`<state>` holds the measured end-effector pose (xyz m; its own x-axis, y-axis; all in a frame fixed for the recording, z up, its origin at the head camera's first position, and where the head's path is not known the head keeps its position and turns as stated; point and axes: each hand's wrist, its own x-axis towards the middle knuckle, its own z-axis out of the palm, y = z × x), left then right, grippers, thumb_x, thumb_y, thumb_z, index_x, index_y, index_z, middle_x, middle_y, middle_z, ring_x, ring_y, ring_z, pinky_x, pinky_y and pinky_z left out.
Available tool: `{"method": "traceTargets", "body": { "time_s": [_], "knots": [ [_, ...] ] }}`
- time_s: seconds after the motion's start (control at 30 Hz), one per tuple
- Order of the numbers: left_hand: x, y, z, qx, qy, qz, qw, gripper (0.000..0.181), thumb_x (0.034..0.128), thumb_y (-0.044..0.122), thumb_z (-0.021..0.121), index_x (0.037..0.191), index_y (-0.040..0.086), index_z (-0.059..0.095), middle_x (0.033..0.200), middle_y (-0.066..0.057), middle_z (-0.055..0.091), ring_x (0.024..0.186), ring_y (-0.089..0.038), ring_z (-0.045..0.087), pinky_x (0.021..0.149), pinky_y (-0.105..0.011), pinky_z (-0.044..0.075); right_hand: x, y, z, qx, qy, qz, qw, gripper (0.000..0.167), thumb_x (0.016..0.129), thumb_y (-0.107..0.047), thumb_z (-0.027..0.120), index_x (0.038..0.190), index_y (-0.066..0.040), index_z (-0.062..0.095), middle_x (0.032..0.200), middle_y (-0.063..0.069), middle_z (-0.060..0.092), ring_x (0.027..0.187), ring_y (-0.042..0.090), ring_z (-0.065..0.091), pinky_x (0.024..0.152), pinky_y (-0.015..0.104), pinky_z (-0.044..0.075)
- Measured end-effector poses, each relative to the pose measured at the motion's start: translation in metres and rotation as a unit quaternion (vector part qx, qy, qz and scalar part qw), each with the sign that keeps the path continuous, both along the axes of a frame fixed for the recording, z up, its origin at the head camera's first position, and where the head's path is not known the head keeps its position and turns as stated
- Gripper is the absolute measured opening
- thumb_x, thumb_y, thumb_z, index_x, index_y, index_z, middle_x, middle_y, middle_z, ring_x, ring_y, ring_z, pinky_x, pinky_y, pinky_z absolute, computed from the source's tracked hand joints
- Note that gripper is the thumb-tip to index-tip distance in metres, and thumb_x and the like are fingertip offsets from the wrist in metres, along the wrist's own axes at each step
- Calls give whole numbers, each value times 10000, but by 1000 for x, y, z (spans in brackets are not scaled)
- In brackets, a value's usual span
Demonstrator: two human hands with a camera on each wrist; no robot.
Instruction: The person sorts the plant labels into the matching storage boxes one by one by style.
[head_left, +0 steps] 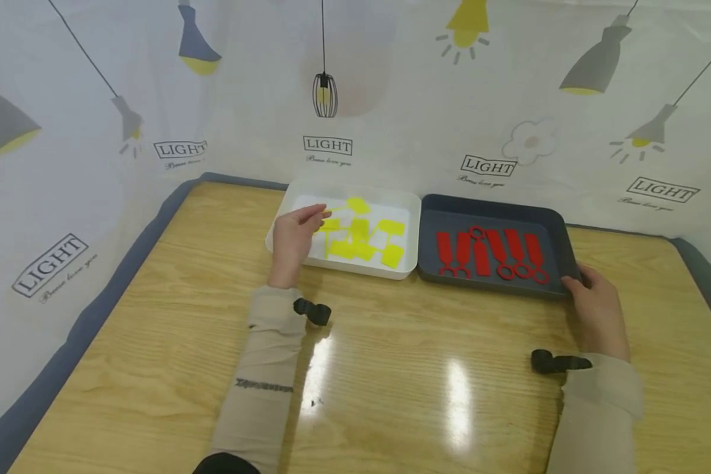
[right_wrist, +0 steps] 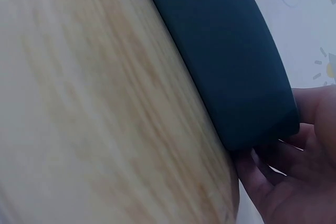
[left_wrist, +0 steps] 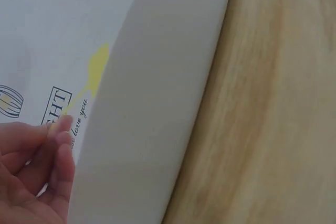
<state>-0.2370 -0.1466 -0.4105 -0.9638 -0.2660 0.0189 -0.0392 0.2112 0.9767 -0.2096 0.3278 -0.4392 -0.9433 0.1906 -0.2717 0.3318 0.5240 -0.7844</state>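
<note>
My left hand (head_left: 296,237) is over the left part of a white tray (head_left: 355,268) and pinches the thin stem of a yellow tag (head_left: 358,205) between thumb and fingertips. In the left wrist view, the tag's flat end (left_wrist: 98,66) shows above the tray wall (left_wrist: 152,98). Several more yellow tags (head_left: 360,230) lie loosely overlapped in this tray. At the right, my right hand (head_left: 601,309) grips the front right corner of a dark grey tray (head_left: 486,280), thumb at the rim and fingers around the outside. Several red ring-ended tags (head_left: 496,246) lie in it, roughly in a row.
Both trays stand side by side, touching, towards the back of a wooden table (head_left: 391,368). A white cloth (head_left: 379,79) printed with lamps hangs behind and at the left. A black object (head_left: 225,464) shows at the bottom edge.
</note>
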Motion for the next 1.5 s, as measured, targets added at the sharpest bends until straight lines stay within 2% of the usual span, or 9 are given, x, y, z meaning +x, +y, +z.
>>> {"method": "traceTargets", "body": {
  "time_s": [0.27, 0.47, 0.57, 0.9, 1.07, 1.23, 1.5],
  "knots": [
    [-1, 0, 1, 221, -564, -291, 9977, 335, 905, 110, 518, 1228, 26, 527, 1112, -51, 612, 1021, -191, 557, 847, -273, 456, -3, -3, 0, -239, 58, -145, 9996, 644, 918, -431, 403, 1423, -92, 191, 1461, 133, 152, 1321, 307, 132, 1055, 466, 157],
    [-5, 3, 2, -300, -1030, -378, 9935, 333, 913, 128, 499, 1239, 66, 528, 1131, -39, 600, 1002, -139, 560, 842, -245, 457, -1, -1, 1, -187, -13, -87, 9998, 669, 911, -456, 397, 1427, -91, 175, 1461, 148, 142, 1316, 326, 134, 1045, 486, 168],
    [-6, 4, 2, -456, -1127, -403, 9918, 330, 917, 148, 498, 1237, 80, 533, 1129, -29, 601, 1006, -131, 559, 844, -249, 456, 0, -1, 1, -155, -31, -64, 9999, 677, 910, -463, 394, 1428, -92, 166, 1460, 155, 136, 1314, 335, 132, 1041, 495, 169],
    [-4, 4, 4, -822, -1290, -499, 9870, 317, 902, 273, 522, 1169, 121, 601, 1103, -5, 611, 979, -129, 558, 852, -288, 445, -1, -1, 0, -80, -14, -123, 9999, 665, 915, -448, 392, 1425, -82, 173, 1460, 148, 137, 1317, 330, 125, 1047, 485, 163],
    [-2, 5, 5, -816, -1444, -540, 9847, 359, 879, 347, 515, 1120, 108, 632, 1085, -14, 609, 963, -144, 549, 856, -305, 428, -1, 0, 1, 49, 24, -61, 10000, 651, 921, -433, 385, 1422, -73, 177, 1454, 163, 147, 1311, 352, 128, 1043, 495, 164],
    [0, 6, 5, -909, -1387, -638, 9841, 355, 880, 355, 504, 1074, 98, 654, 1052, -34, 616, 941, -163, 544, 815, -323, 432, 0, 0, 1, -6, 5, -54, 10000, 668, 912, -454, 393, 1424, -83, 176, 1460, 148, 134, 1319, 337, 110, 1048, 489, 151],
    [2, 8, 5, -1230, -1167, -732, 9828, 374, 891, 367, 485, 1107, 103, 638, 1101, -20, 602, 938, -155, 527, 812, -328, 432, -1, 1, 1, 109, -72, -43, 9999, 668, 911, -462, 390, 1424, -90, 178, 1462, 138, 137, 1321, 342, 97, 1048, 500, 139]
  ]
}}
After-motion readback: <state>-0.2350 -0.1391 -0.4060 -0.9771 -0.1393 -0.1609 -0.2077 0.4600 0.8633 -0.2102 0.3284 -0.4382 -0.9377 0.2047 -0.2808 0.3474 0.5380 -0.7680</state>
